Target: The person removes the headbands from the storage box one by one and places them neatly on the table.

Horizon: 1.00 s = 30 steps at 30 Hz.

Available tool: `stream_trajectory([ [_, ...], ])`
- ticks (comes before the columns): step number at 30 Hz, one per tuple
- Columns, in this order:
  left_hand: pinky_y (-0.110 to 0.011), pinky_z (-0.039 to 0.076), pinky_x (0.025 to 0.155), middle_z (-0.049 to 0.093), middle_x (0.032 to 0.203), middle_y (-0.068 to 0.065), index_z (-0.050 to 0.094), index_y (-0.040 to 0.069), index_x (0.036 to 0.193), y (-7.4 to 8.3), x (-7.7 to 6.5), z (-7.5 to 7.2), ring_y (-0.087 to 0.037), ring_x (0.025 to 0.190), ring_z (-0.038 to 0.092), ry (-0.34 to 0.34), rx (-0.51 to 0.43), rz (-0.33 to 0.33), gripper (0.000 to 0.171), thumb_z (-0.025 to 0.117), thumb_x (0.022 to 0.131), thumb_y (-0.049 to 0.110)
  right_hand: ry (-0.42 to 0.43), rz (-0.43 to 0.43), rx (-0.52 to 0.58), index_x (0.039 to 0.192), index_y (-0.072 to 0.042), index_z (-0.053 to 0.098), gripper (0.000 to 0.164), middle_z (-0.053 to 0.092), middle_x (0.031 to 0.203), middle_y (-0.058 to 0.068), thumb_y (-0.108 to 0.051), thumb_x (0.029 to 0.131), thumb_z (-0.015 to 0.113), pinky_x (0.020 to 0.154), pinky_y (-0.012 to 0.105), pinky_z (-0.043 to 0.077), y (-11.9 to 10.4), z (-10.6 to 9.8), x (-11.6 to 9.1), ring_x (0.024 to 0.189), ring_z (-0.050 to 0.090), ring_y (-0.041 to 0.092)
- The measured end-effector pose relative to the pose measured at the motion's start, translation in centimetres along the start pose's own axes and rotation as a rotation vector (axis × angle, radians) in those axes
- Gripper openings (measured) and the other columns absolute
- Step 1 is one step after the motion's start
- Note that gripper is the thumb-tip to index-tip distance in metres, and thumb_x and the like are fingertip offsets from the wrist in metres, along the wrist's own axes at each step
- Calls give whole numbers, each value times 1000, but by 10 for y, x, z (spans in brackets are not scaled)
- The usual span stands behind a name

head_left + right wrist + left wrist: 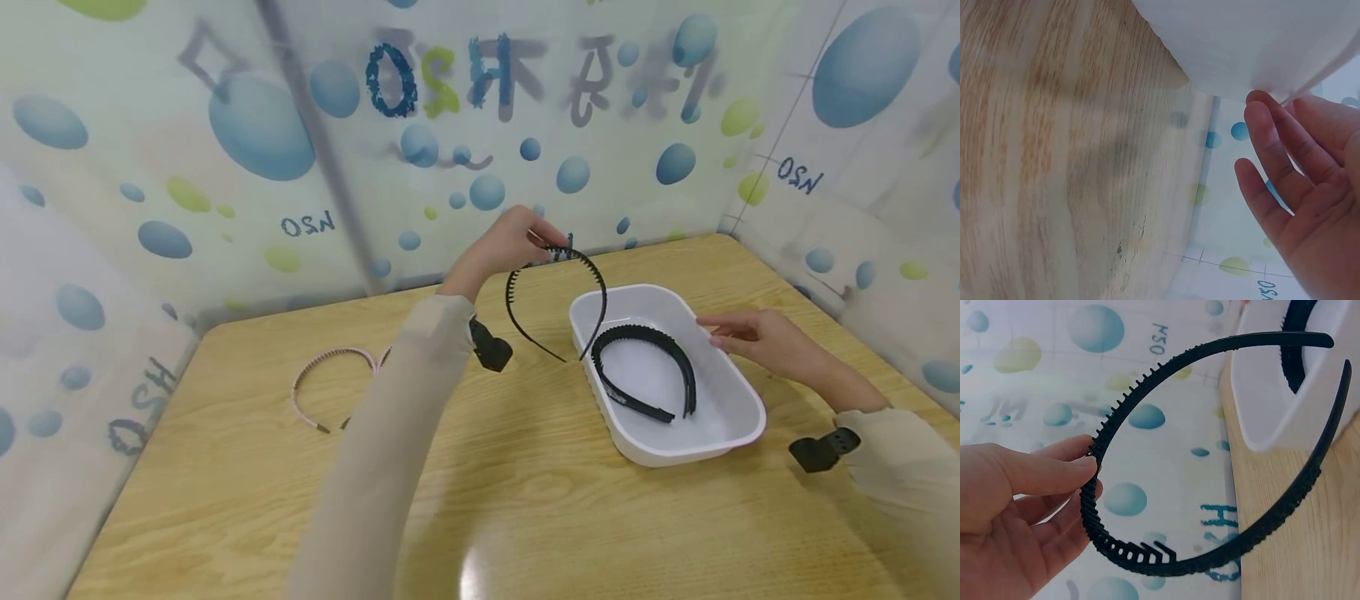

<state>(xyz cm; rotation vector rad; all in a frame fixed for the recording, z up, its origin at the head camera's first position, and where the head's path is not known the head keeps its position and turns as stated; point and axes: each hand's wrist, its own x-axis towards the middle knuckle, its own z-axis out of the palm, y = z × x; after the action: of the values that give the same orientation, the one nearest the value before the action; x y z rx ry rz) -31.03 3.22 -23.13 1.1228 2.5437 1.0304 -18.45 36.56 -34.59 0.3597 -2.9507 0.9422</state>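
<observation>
A thin black toothed headband hangs from my left hand, which pinches the top of its arch between thumb and fingers. In the left wrist view, comb-like teeth line the inside of this headband, and its two ends point away from the hand. The held band is beside the left rim of a white plastic tray, its tips overlapping that rim in the head view. Inside the tray lie black headbands, nested close together. My right hand pinches the tray's right rim, fingers against the outer wall.
Pale pink headbands lie on the wooden table at the left, one partly hidden behind the left sleeve. A wall sheet with printed bubbles stands along the table's back and sides.
</observation>
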Motion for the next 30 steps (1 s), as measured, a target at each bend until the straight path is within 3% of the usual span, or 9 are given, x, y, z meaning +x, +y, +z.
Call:
stream_trajectory([
  [9, -30, 45, 87, 62, 114, -12, 66, 0, 109, -27, -15, -8, -22, 106, 55, -26, 28, -70, 26, 55, 86, -6, 6, 7, -2, 123, 5, 55, 37, 63, 99, 20, -11, 90, 58, 67, 27, 51, -3, -1, -2, 82, 60, 13],
  [19, -32, 46, 85, 60, 116, -14, 65, -1, 111, -60, -22, -1, -24, 103, 56, -66, 8, -152, 26, 56, 87, -6, 2, 19, 6, 123, 5, 54, 37, 62, 101, 21, -12, 91, 58, 69, 29, 52, -3, 0, -2, 86, 60, 24],
  [25, -32, 46, 87, 57, 122, -14, 65, -1, 112, -79, -21, 7, -24, 111, 53, -88, -50, -161, 28, 56, 86, -8, 5, 8, 8, 123, 5, 55, 37, 62, 101, 21, -11, 90, 58, 69, 28, 52, -2, 0, -2, 84, 59, 14],
  [30, -32, 46, 86, 59, 117, -15, 64, -1, 112, -91, -21, 14, -25, 106, 55, -102, -67, -170, 28, 56, 86, -8, 9, -2, 10, 122, 5, 55, 36, 62, 102, 22, -10, 90, 58, 70, 29, 52, -1, 0, -2, 82, 57, 3],
])
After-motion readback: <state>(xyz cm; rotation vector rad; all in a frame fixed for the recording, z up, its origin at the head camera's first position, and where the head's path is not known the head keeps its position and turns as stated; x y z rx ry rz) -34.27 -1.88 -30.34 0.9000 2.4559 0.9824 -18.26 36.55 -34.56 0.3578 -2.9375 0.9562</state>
